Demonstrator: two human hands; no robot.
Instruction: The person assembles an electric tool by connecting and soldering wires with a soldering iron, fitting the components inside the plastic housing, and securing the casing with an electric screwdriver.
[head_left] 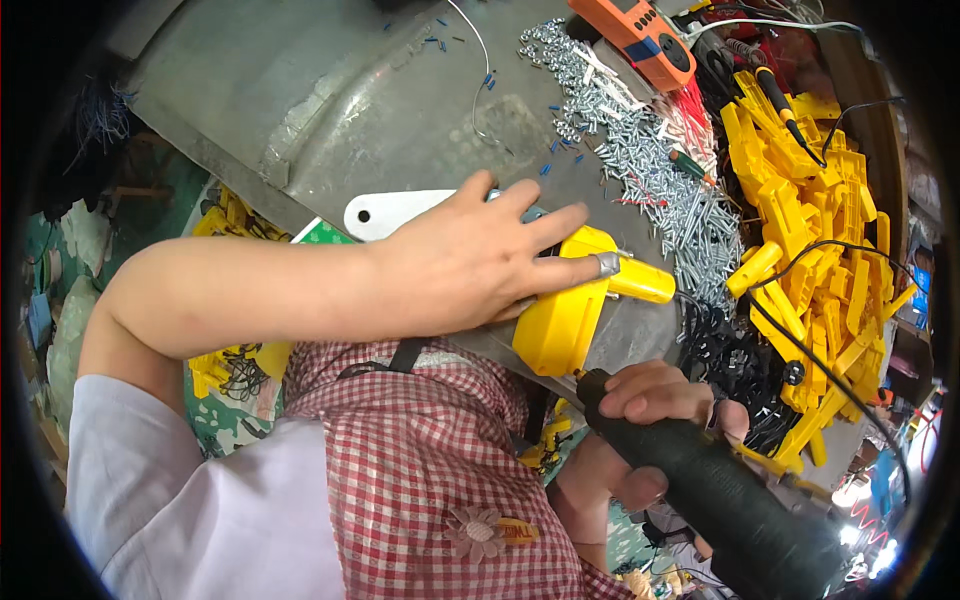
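Note:
My left hand (480, 255) presses down over a yellow plastic housing (562, 325), with its fingers wrapped across the top. A silvery wrap covers one fingertip. From under that hand a flat white piece (395, 212) with a round hole in its end sticks out to the left. My right hand (670, 405) grips a dark power screwdriver (730, 490), tilted up and to the left. The tip of its bit is at the housing's near edge; whether it sits in a screw is too small to tell.
Loose screws (650, 180) lie heaped on the grey metal table (400, 100). Yellow plastic shells (810, 250) are piled at right, beside small black parts (745, 390). An orange meter (640, 45) and a soldering iron (785, 110) lie at the far right. A black cord crosses the shells.

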